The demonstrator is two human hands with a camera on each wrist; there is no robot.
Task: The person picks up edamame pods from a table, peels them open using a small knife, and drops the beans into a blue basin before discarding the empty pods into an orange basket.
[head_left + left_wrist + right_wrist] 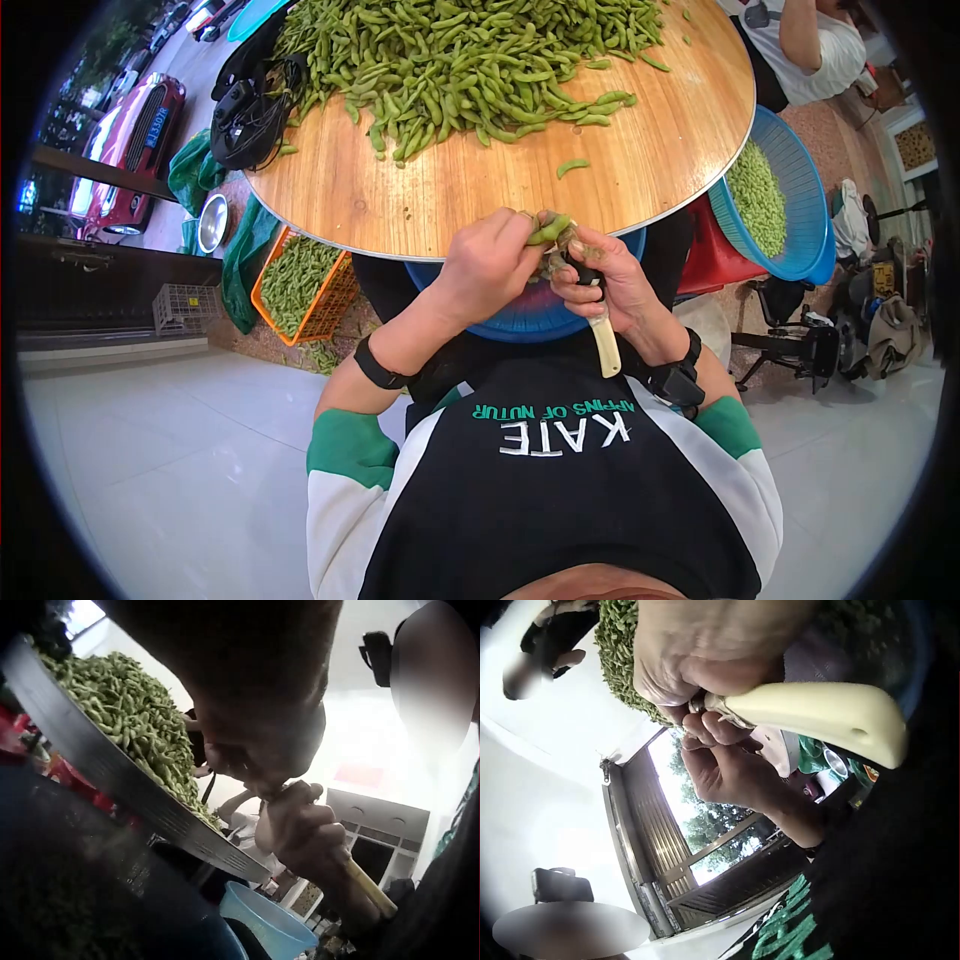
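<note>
Over the near edge of the round wooden table (450, 215), the left hand (487, 262) pinches a green pod (549, 231) between thumb and fingers. Close against it, the right hand (612, 280) grips a tool with a pale handle (605, 345), which points down toward the chest; its blade is hidden. In the right wrist view the cream handle (817, 712) sticks out from the right hand (712, 645), and the left hand's fingertips meet the right's. A big heap of pods (450, 70) covers the far part of the table, with one loose pod (572, 167) nearer.
An orange crate (325, 315) of pods stands on the floor at the left, near a steel bowl (212, 223). Shelled beans fill a blue basket (800, 190) at the right. Under the hands is a blue tub (530, 318). Another person (835, 55) sits at the far right.
</note>
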